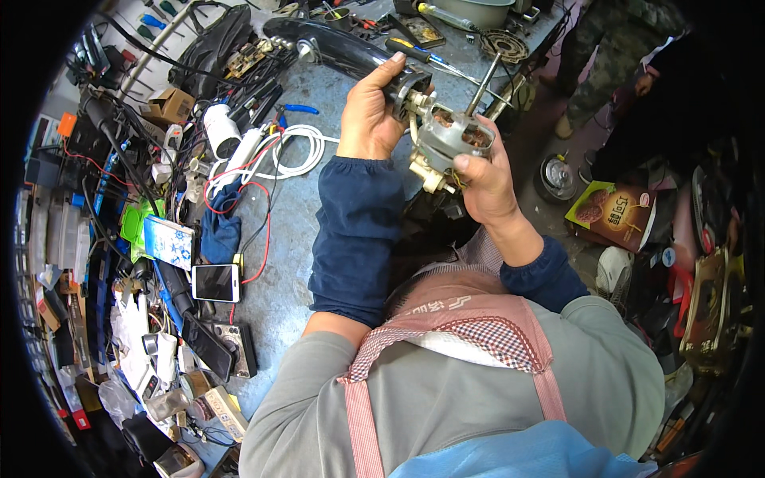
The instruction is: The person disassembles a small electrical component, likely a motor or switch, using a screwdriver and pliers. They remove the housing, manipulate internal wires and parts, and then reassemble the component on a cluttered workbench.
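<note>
My left hand [372,113] grips the end of a long glossy black plastic housing [349,52], which reaches away over the workbench. In my right hand [487,179] is a small electric fan motor [448,140], its copper windings showing through openings in the metal casing. A bare steel shaft [483,86] juts up from the motor, away from me. Off-white plastic parts [425,173] sit along the motor's left side, and one joins it to the end of the black housing. Both pieces are held up over the bench's front edge.
On the blue workbench [287,227] lie a coiled white cable [305,152], a screwdriver [412,51], a smartphone [216,282] and a multimeter [236,346]. Tools and parts crowd the left side. A cardboard box [618,212] stands on the floor at right, near another person's legs [597,77].
</note>
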`<move>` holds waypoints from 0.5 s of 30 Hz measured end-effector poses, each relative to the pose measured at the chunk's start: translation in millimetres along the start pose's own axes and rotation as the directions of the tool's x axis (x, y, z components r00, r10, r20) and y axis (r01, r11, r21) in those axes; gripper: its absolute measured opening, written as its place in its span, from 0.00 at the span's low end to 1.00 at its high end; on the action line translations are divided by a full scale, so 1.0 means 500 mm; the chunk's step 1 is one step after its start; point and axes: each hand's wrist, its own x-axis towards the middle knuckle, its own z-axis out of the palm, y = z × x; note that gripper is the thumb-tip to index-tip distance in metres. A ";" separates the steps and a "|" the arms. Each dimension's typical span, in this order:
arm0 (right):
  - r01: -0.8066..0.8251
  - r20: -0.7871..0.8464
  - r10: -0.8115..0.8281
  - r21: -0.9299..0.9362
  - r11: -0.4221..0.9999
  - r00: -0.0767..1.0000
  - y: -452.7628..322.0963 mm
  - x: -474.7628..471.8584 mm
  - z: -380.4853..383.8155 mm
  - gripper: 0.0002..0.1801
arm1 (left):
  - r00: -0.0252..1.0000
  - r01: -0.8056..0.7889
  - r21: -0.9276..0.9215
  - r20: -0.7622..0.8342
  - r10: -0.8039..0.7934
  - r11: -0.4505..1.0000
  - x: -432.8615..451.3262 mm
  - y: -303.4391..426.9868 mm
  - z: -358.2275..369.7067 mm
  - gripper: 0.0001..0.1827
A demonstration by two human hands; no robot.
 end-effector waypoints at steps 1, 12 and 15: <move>0.062 -0.025 -0.064 -0.055 0.997 0.998 0.005 -0.001 0.001 0.46 | 1.000 0.019 0.011 0.001 -0.019 1.000 0.002 0.003 -0.003 0.12; 0.359 0.154 -0.325 -0.432 0.827 0.933 -0.005 0.017 -0.020 0.53 | 0.985 0.155 0.059 0.062 -0.159 0.986 -0.006 0.059 -0.029 0.07; 0.192 0.020 -0.191 -0.054 0.980 0.981 -0.012 0.022 0.001 0.49 | 0.998 0.026 0.092 0.047 -0.031 0.995 -0.013 0.027 -0.008 0.09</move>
